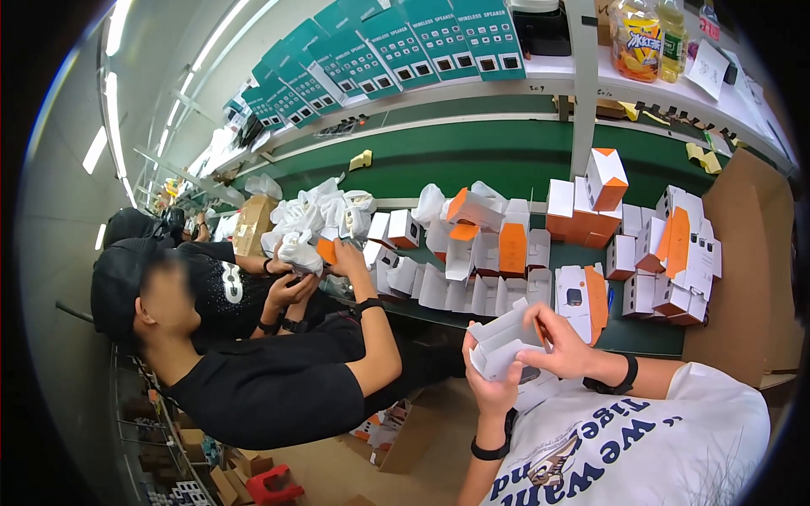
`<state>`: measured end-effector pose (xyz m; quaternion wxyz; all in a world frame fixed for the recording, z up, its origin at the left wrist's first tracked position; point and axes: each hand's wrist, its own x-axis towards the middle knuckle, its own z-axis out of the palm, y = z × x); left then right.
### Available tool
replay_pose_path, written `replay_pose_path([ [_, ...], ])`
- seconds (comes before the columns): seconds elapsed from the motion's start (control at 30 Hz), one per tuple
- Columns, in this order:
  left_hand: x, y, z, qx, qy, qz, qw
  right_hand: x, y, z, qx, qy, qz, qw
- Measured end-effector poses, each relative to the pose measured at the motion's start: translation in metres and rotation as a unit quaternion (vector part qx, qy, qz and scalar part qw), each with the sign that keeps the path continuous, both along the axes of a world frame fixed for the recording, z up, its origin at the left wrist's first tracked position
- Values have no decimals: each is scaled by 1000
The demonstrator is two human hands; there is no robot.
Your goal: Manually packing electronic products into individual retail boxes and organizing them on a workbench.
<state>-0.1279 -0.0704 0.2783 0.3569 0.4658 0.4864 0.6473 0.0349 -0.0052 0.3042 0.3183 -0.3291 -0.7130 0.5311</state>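
In front of my chest I hold a small white carton (pixel 499 339), its top open and its pale inside showing. My left hand (pixel 488 390) grips it from the left and below, thumb along the wall. With bent fingers, my right hand (pixel 564 344) clasps the carton's right side, the thumb pressed on the near face. On the bench just beyond lies a flattened white and orange carton (pixel 575 297). A row of open-topped white cartons (pixel 460 293) stands to the left of it, some with orange flaps raised.
Closed white and orange boxes are stacked at the right (pixel 679 253) beside a large brown cardboard sheet (pixel 742 270). White wrapped items (pixel 316 215) lie in a pile at left. A co-worker in black (pixel 278 388) handles one there. Above runs a shelf with teal boxes (pixel 422 42).
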Motion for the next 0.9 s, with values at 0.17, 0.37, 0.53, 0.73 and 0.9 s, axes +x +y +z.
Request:
replay_pose_path([
  [0.17, 4, 1, 13, 6, -36, 5, 999, -15, -1, 5, -100, 234, -13, 967],
  [0.37, -1, 4, 13, 64, 10, -14, 998, -13, 0, 9, -86, 246, -6, 965],
  [0.53, -3, 0, 12, 51, 55, -7, 997, -4, 1, 10, -17, 174, 13, 984],
  [0.73, -3, -1, 20, 29, 82, 37, 996, -29, -21, 4, -24, 315, -141, 938],
  [0.9, -5, 2, 14, 6, 97, 52, 994, -19, -15, 3, 125, 136, -119, 976],
])
